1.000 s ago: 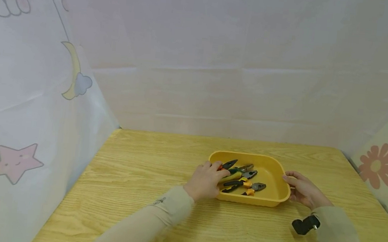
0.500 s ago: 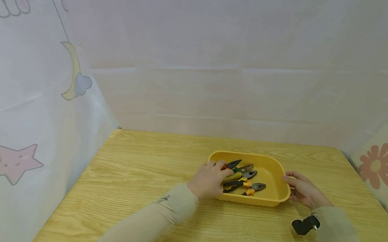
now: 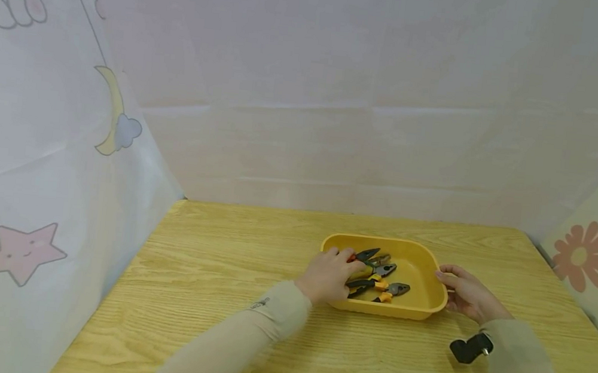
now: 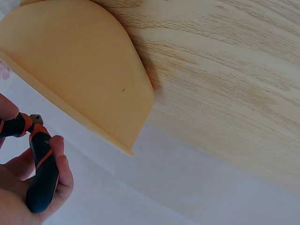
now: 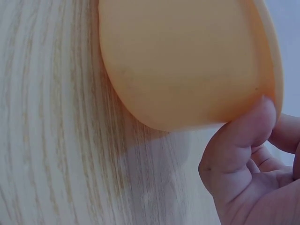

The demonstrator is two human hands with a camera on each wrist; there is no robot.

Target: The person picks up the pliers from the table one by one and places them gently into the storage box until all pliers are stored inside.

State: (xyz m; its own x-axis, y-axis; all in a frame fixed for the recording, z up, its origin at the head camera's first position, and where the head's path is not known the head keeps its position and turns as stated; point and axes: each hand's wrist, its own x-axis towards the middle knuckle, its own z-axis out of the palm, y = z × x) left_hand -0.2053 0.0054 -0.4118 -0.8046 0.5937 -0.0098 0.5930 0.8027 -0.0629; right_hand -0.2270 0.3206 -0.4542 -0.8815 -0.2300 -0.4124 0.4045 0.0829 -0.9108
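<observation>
A yellow plastic tray (image 3: 406, 311) stands on the wooden table, with several pliers lying in it. At its left end, my left hand (image 3: 327, 274) reaches over the rim and grips pliers (image 3: 367, 255) with dark jaws. The left wrist view shows their black-and-orange handles (image 4: 41, 171) spread apart between thumb and fingers. My right hand (image 3: 474, 296) pinches the tray's right rim; in the right wrist view the thumb (image 5: 251, 124) lies against the tray wall (image 5: 187, 61). Pliers with black-and-yellow handles (image 3: 380, 285) lie in front of others with grey jaws.
The wooden table (image 3: 229, 240) extends around the tray. Pale printed sheets (image 3: 305, 121) hang behind it and at both sides. A black wrist device (image 3: 469, 348) sits on the right sleeve, over the table.
My left hand has shifted slightly right and the gripped pliers have moved right with it, above the others in the tray. The right hand and the tray stay where they were.
</observation>
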